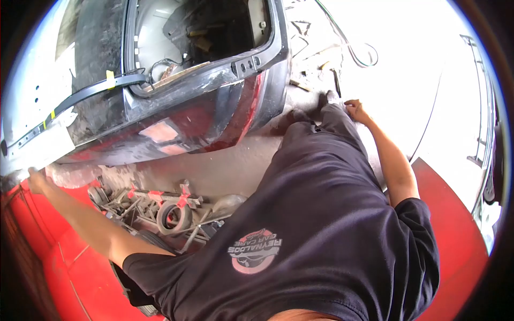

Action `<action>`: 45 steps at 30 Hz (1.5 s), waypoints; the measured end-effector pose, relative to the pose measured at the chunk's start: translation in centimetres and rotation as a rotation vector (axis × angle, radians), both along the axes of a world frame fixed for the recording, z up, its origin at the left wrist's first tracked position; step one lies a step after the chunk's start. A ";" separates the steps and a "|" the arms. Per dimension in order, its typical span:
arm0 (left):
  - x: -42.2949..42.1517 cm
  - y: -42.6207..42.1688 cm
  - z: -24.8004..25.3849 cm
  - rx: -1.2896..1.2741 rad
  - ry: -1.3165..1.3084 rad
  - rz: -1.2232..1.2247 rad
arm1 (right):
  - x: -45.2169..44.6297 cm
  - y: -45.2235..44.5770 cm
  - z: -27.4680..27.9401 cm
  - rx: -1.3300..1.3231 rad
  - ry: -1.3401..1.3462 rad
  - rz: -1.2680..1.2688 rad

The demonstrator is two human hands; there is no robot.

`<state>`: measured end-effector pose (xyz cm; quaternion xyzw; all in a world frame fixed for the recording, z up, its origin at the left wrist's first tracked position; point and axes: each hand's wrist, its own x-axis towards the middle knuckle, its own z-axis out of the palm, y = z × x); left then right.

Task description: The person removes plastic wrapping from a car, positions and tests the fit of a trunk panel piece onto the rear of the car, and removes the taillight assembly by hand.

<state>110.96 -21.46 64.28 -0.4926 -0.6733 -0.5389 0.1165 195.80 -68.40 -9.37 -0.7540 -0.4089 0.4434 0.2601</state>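
My left arm stretches far out to the left. My left hand (pixel 36 181) is at the lower edge of a pale car panel (pixel 48 152), its fingers blurred and mostly hidden. Across the car runs a long dark trim strip (pixel 88 96) with pieces of yellow tape on it. My right hand (pixel 357 111) hangs beside my leg, fingers curled in; whatever they may hold is too small to make out. The dark car body (pixel 176 115) beside me has sanded and primed patches and a red strip near its corner.
Metal parts and a round ring-shaped part (pixel 174 216) lie piled along the red wall (pixel 59 257). A green hose (pixel 348 45) coils on the bright floor. Racking (pixel 479 107) stands at the right. The car's window opening (pixel 214 32) has no glass.
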 end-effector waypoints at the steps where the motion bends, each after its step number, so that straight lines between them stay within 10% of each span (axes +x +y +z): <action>1: 1.7 -0.9 -0.8 -0.023 -0.027 -0.015 | 0.5 -0.2 0.1 0.052 -0.014 0.097; 4: 7.3 -4.0 -5.1 0.091 0.077 0.077 | 2.8 -1.1 -2.7 0.051 0.057 0.124; 6: 12.4 -6.2 -9.0 0.321 0.629 0.259 | 4.0 -0.7 -3.1 -0.004 0.051 0.126; 8: 21.1 -8.9 -13.4 0.404 0.678 -0.046 | 4.8 -0.6 -3.8 -0.045 0.076 0.092; 13: 43.9 -14.2 -23.8 -0.643 0.446 -0.558 | 6.5 1.9 -6.3 0.032 0.083 0.104; 15: 47.8 -12.6 -28.2 -0.787 0.759 -0.861 | 5.4 4.0 -4.7 0.054 0.142 0.081; 19: 52.6 -9.0 -37.7 -1.360 0.478 -0.954 | 4.6 8.4 -7.8 0.168 0.105 0.163; 22: 53.0 -6.3 -43.9 -1.575 0.845 -0.924 | 4.0 9.8 -6.9 0.183 0.177 0.142; 25: 56.3 -5.8 -44.2 -1.925 0.937 -0.830 | 4.9 9.8 -4.0 0.147 0.204 0.126; 45: 57.2 -6.6 -48.7 -1.730 1.024 -0.620 | 10.9 3.0 -7.5 -0.115 0.261 0.043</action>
